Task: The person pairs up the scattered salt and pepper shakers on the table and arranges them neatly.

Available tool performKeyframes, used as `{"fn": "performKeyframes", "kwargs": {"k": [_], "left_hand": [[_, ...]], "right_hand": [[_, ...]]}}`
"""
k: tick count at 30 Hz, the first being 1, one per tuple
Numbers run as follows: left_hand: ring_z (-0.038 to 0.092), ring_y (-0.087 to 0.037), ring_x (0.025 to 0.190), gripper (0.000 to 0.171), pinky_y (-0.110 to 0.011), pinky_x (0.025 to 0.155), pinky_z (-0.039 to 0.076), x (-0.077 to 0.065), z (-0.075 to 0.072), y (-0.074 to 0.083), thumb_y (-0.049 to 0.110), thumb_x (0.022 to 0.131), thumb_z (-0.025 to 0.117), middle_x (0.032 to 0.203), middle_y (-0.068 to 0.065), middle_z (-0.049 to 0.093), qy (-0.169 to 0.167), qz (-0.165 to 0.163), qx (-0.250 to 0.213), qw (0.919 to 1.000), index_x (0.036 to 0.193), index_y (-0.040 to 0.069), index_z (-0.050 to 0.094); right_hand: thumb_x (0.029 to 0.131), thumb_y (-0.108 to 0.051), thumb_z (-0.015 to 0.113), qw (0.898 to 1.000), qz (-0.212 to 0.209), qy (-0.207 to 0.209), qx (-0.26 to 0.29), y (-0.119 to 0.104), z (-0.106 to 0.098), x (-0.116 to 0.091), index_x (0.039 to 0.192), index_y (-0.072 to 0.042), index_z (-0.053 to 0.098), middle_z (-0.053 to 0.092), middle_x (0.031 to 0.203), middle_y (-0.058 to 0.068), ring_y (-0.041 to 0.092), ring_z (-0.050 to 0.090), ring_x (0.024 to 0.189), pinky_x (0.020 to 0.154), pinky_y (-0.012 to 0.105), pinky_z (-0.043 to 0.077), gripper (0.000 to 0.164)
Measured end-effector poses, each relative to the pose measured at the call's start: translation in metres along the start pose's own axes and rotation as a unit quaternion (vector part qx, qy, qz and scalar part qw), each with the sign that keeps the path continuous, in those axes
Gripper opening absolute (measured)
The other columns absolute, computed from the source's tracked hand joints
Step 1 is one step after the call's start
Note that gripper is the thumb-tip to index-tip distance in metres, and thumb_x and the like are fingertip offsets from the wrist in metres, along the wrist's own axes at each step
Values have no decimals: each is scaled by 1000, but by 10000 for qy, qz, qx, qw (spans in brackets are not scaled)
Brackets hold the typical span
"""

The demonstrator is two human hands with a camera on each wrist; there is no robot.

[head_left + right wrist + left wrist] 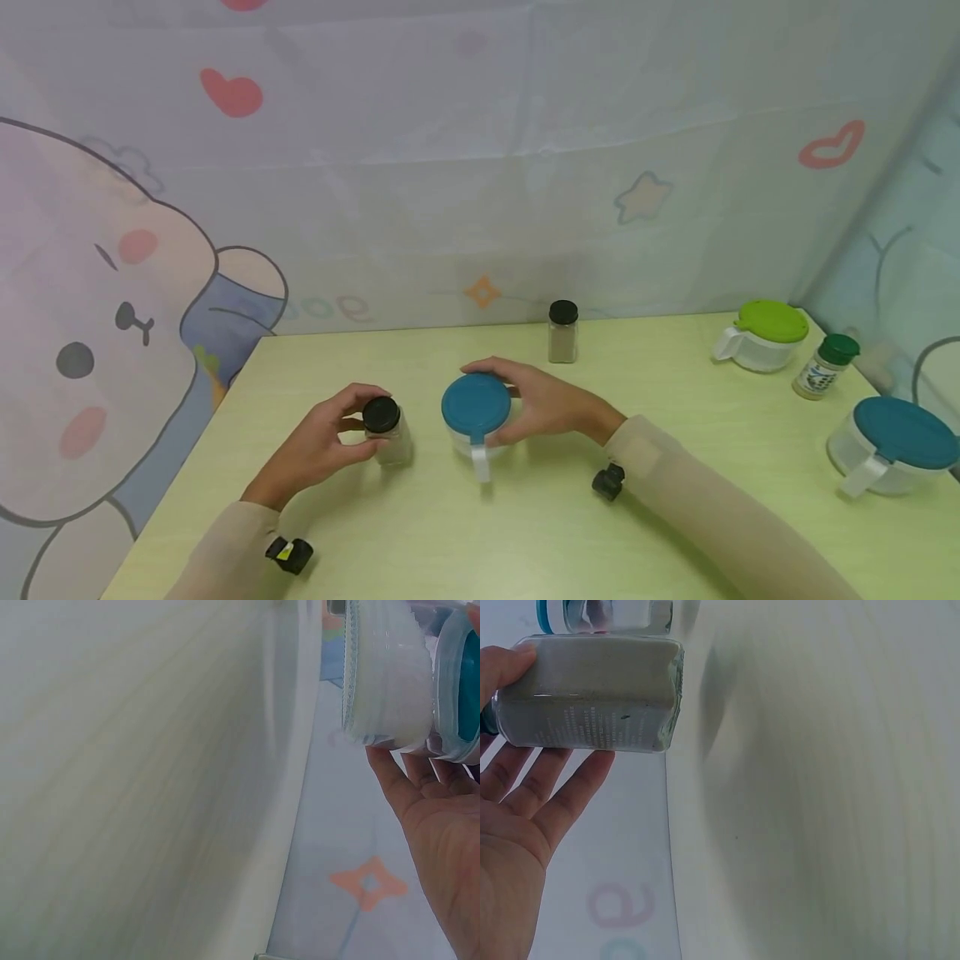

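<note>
My left hand [321, 440] grips a glass spice jar [395, 448] with a black lid, thumb on the near side and fingers behind. In the left wrist view the jar [592, 694] shows a greyish powder inside and small pale print. My right hand [553, 407] holds a round seasoning pot [476, 406] with a blue lid from its right side. The pot's white handle points towards me. White grainy contents show through the clear pot [390, 675] in the right wrist view. Jar and pot stand side by side, slightly apart.
A second black-lidded jar [562, 335] stands at the table's back. On the right are a green-lidded pot [765, 350], a small green-capped shaker bottle [821, 373] and another blue-lidded pot [892, 454]. A printed cloth [420, 167] hangs behind the pale table [480, 542].
</note>
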State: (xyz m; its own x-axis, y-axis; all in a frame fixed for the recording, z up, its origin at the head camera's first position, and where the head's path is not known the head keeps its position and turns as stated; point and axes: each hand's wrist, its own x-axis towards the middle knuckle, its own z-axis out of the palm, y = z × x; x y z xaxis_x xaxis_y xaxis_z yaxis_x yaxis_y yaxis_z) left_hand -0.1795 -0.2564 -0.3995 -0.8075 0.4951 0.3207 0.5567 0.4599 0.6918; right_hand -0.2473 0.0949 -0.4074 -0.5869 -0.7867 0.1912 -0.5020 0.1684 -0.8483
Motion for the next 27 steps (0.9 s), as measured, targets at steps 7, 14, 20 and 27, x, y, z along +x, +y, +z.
{"fn": "performKeyframes", "kwargs": {"k": [7, 14, 20, 27], "left_hand": [[63, -9, 113, 53, -30, 90, 58, -4, -2, -3, 9, 87, 81, 125, 0, 64, -19, -23, -52, 10000, 134, 11, 57], [63, -9, 112, 53, -29, 91, 57, -7, -3, -4, 10, 88, 81, 124, 1, 64, -21, -41, -21, 10000, 134, 15, 57], [63, -9, 112, 53, -29, 91, 57, -10, -5, -6, 10, 87, 81, 125, 0, 64, -14, -52, -47, 10000, 134, 15, 56], [63, -9, 111, 52, -30, 90, 58, -12, -6, -8, 10, 87, 81, 124, -1, 64, -8, -49, -64, 10000, 133, 11, 57]], "right_hand": [[78, -28, 89, 10000, -6, -60, -36, 1, 5, 7, 151, -30, 42, 48, 147, -10, 12, 50, 132, 112, 41, 43, 86], [78, -27, 89, 10000, 25, -95, 17, 1, 10, 12, 150, -31, 43, 50, 144, -12, 10, 50, 131, 113, 40, 43, 85], [78, -27, 89, 9999, -21, -100, 17, 2, 14, 17, 150, -29, 43, 49, 145, -12, 10, 50, 131, 113, 40, 43, 86], [78, -28, 89, 9999, -12, -137, -91, 2, 18, 22, 151, -30, 43, 50, 145, -11, 10, 48, 132, 112, 40, 43, 87]]}}
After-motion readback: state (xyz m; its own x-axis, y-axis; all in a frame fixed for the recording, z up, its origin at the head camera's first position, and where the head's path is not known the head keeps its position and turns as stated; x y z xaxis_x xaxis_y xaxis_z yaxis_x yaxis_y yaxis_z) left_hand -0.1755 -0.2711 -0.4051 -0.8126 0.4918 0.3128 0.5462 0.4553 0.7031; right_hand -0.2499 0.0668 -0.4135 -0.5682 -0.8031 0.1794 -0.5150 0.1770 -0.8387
